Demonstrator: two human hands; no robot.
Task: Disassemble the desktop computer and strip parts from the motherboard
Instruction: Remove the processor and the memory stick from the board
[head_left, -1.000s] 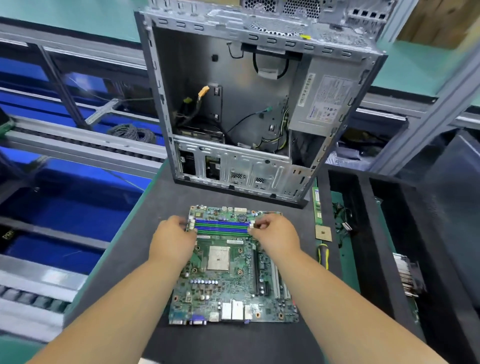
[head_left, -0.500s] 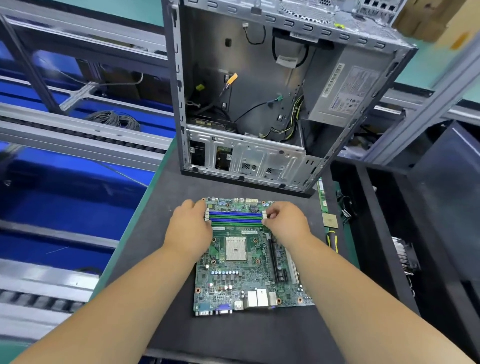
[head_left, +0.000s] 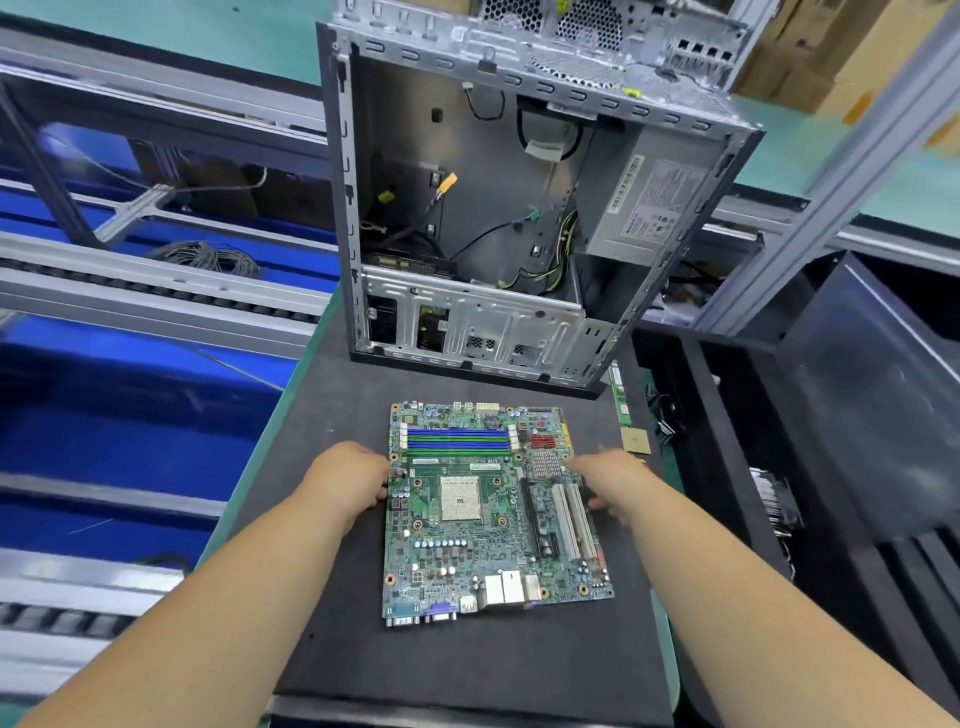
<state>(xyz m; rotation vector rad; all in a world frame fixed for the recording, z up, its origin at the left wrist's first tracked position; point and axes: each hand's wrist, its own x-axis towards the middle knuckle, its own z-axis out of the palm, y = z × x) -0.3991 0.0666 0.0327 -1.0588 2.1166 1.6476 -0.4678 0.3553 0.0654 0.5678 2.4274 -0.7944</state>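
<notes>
The green motherboard (head_left: 467, 540) lies flat on the black mat (head_left: 467, 665), its blue memory slots (head_left: 457, 439) at the far end and the bare CPU socket (head_left: 460, 499) in the middle. My left hand (head_left: 348, 480) is at the board's left edge, fingers curled against it. My right hand (head_left: 608, 478) is blurred at the right edge beside the white expansion slots (head_left: 574, 519); its grip is unclear. Behind the board stands the open computer case (head_left: 467, 171), with the power supply (head_left: 649, 202) and loose cables still inside.
A memory stick (head_left: 619, 400) and a loose CPU chip (head_left: 635, 442) lie on the green strip to the right of the mat. Black bins (head_left: 727, 467) stand further right. A conveyor with blue panels (head_left: 130, 415) runs along the left.
Both hands have left the ends of the memory slots and come back toward me, to the left and right edges of the board. The camera view has shifted.
</notes>
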